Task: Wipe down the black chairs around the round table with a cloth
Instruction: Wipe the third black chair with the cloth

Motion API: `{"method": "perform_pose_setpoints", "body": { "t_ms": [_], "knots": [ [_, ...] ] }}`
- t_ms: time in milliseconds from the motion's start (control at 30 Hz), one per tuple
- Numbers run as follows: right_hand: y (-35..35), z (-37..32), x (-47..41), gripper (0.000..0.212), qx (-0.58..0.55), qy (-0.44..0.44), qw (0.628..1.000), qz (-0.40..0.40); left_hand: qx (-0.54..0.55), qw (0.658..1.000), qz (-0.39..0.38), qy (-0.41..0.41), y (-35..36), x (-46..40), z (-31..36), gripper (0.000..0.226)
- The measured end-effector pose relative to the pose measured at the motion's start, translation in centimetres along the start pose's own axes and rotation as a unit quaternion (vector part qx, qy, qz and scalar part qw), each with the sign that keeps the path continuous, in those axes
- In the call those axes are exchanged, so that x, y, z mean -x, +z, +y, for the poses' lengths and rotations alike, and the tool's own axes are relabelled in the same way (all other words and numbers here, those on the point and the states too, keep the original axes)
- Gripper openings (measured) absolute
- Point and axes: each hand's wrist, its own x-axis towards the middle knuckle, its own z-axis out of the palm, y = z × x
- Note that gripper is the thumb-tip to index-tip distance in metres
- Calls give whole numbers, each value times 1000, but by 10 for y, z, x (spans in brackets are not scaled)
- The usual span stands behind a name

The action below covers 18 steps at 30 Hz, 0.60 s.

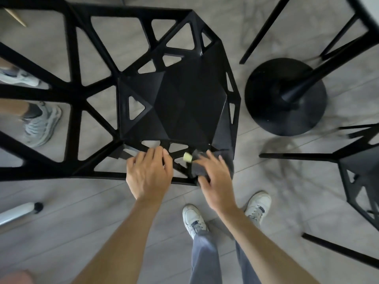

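A black chair [180,103] with triangular cut-outs stands right below me, its seat facing up and its back toward me. My left hand [148,174] grips the top rail of the chair's back. My right hand [215,181] presses a dark grey cloth [196,167] with a pale yellow tag [187,157] against the right end of that rail. Part of the cloth is hidden under my fingers. The hand looks blurred.
The round table's black disc base [286,97] and pole stand to the right. A second black chair [361,177] is at the right edge, another chair frame [41,93] at the left. Another person's sneakers [42,124] show through it. My white shoes [193,220] are below.
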Motion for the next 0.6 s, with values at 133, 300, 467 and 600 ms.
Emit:
{"method": "perform_pose_setpoints", "body": {
  "t_ms": [133,300,467,600],
  "knots": [
    [0,-9,20,46,-34,-5,999,-39,36,999,-26,-16,-6,-2,1,36],
    [-2,-46,15,34,-73,-4,996,-43,205,975,-78,-22,-21,-4,-16,21],
    [41,-96,23,49,-27,-77,995,-53,271,952,-114,-85,-58,-5,-60,21],
    [36,-71,27,60,50,-134,987,-69,261,955,-131,-45,-87,-5,-99,17]
  ]
}}
